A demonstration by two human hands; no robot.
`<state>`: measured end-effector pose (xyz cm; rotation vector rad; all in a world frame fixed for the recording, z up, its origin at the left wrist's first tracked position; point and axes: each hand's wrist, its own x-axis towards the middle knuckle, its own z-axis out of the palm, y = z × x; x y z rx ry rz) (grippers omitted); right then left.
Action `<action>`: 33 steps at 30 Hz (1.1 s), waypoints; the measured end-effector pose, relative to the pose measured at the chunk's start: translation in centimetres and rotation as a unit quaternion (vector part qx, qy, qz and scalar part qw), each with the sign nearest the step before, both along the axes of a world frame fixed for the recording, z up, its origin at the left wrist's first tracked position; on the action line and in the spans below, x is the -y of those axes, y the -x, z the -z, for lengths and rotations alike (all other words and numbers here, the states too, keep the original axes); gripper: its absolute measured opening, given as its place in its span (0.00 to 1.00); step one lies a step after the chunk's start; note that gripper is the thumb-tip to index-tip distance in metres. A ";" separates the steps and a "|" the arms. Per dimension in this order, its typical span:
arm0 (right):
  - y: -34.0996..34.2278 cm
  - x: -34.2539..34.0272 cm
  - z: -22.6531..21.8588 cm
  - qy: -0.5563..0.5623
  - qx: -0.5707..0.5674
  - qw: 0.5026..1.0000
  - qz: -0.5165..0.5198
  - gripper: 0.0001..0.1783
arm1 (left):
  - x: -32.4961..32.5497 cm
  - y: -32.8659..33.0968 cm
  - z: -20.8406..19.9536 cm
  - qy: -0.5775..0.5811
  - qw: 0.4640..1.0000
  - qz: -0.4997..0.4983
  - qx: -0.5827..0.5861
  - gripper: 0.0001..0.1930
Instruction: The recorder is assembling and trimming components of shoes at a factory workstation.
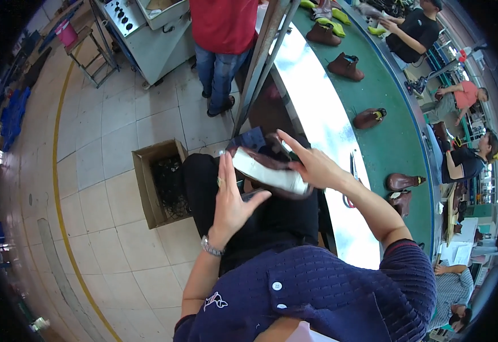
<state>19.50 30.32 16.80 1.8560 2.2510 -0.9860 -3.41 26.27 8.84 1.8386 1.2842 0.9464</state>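
Observation:
Above my lap is a brown shoe (271, 174), tilted so its long white underside faces up. My right hand (315, 165) grips it at its right end, with the index finger stretched along a dark curved part (280, 143) that I cannot make out clearly. My left hand (230, 199) is at the shoe's left end, its fingers straight and thumb spread wide. The fingertips lie against or just beside the shoe's edge; which of the two I cannot tell. A wristwatch sits on my left wrist.
A cardboard box (146, 194) of dark scraps stands left of my knee. Right of me, scissors (348, 202) lie on a shiny metal table (311, 91). Beyond runs a green conveyor (382, 145) carrying several brown boots, with workers along its far side. A person in red (224, 25) stands ahead near a machine.

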 end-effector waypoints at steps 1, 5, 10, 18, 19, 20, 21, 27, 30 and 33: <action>0.6 1.3 -0.7 0.075 -0.087 0.992 0.053 0.42 | 1.4 0.2 0.2 0.068 0.997 -0.002 0.029 0.59; 2.2 3.9 0.1 0.162 -0.183 0.969 0.043 0.33 | 2.9 2.2 1.3 0.066 0.988 -0.127 -0.058 0.31; 4.1 2.9 -0.4 0.106 -0.159 0.978 -0.088 0.34 | 1.7 4.3 1.6 -0.072 0.971 -0.134 -0.186 0.12; 8.2 1.2 -3.0 0.134 0.040 0.956 -0.258 0.35 | 3.8 2.7 2.6 -0.057 0.984 -0.084 -0.147 0.13; 7.8 1.3 -2.4 0.123 0.023 0.961 -0.245 0.34 | 3.8 2.7 2.4 -0.029 0.983 -0.079 -0.166 0.14; 7.5 1.5 -2.0 0.112 0.006 0.966 -0.232 0.34 | 3.9 2.8 2.3 -0.030 0.983 -0.079 -0.165 0.14; 7.2 1.7 -2.0 0.116 0.003 0.970 -0.216 0.34 | 3.9 3.0 2.2 -0.014 0.993 -0.071 -0.092 0.15; 6.2 3.9 -0.3 0.041 -0.062 0.979 -0.189 0.33 | 1.0 3.1 4.5 0.449 0.606 0.096 0.650 0.37; 5.7 3.7 -0.5 0.041 -0.036 0.980 -0.193 0.32 | -0.4 2.1 5.6 0.439 0.664 0.071 0.600 0.35; 6.4 0.7 -3.6 0.101 0.086 0.955 -0.267 0.32 | -0.4 1.2 5.1 0.409 0.716 0.031 0.565 0.35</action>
